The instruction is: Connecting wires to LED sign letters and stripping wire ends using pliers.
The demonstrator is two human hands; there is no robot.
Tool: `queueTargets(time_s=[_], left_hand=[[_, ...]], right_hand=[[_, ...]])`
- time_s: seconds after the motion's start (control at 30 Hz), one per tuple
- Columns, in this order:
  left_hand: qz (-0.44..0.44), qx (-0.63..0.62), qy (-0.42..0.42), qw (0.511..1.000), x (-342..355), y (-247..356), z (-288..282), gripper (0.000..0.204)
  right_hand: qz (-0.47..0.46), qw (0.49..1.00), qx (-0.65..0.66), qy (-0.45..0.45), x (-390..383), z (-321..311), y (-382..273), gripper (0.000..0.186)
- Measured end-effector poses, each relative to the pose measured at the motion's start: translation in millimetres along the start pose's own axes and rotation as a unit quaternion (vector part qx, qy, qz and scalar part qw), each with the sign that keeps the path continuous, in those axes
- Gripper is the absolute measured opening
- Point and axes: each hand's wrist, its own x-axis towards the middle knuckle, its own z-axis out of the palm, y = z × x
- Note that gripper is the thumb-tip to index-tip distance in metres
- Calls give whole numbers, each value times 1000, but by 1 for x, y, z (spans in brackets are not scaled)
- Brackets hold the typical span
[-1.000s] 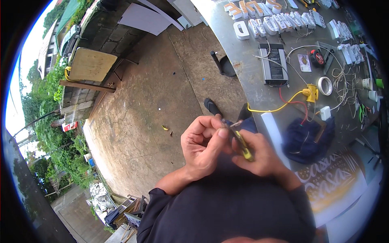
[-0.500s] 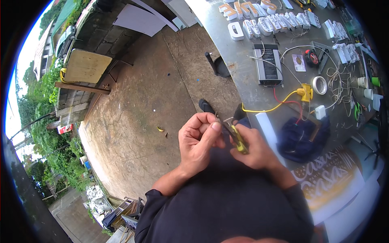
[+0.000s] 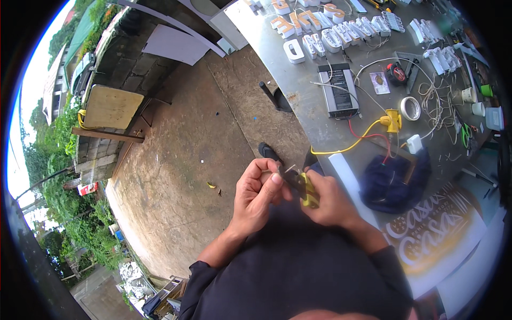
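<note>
In front of my body, my right hand (image 3: 325,200) is closed round a yellow-handled tool (image 3: 309,193) with a dark, flat front part; its exact kind is unclear. My left hand (image 3: 253,194) pinches thumb against fingers at the tool's dark front end. Whatever lies in that pinch is small and mostly hidden. A thin pale strand (image 3: 290,168) shows just above the dark part, between the two hands.
To my right stands a metal table (image 3: 304,114) with rows of white block letters (image 3: 330,40), a grey power supply (image 3: 340,93), a yellow socket (image 3: 391,121), a tape roll (image 3: 410,108) and dark blue cloth (image 3: 392,184). A stool (image 3: 282,101) stands at its edge.
The tool has turned in my right hand, so its dark front part now shows broader. Both hands stay close together, and the whole view has shifted slightly.
</note>
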Motion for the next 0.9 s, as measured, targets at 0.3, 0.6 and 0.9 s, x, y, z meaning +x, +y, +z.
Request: queueTargets(time_s=[0.3, 0.6, 0.9], left_hand=[[-102, 203, -127, 966, -13, 15, -29, 30], [-37, 223, -208, 952, -6, 10, -72, 33], [56, 243, -204, 947, 14, 7, -120, 48]], right_hand=[[-53, 990, -109, 71, -31, 11, 13, 30], [-12, 990, -130, 59, -35, 33, -1, 34], [-13, 989, -123, 85, -9, 70, -14, 30]])
